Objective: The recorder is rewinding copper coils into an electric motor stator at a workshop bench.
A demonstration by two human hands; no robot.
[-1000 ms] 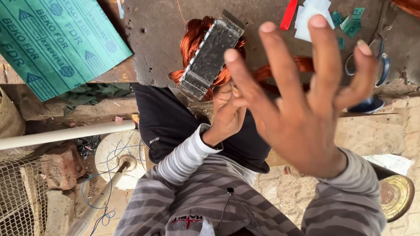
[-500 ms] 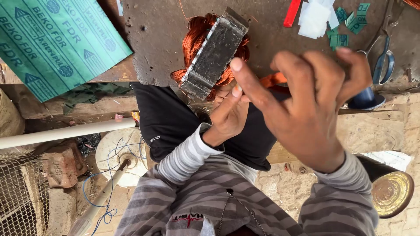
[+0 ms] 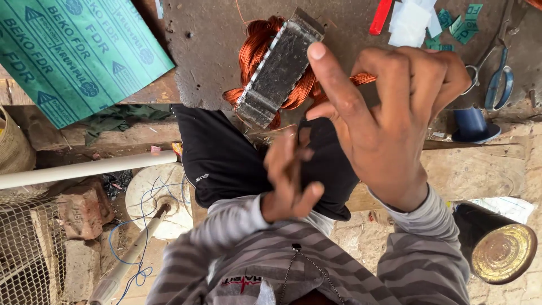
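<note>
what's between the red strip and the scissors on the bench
In the head view, white paper pieces and small green card scraps lie between the red strip and the scissors.

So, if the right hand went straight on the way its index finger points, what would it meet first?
Most likely the grey metal core with the copper winding. The right hand points its index finger up and left, with the tip beside the core's edge. Depth is unclear, so it might pass above.
</note>
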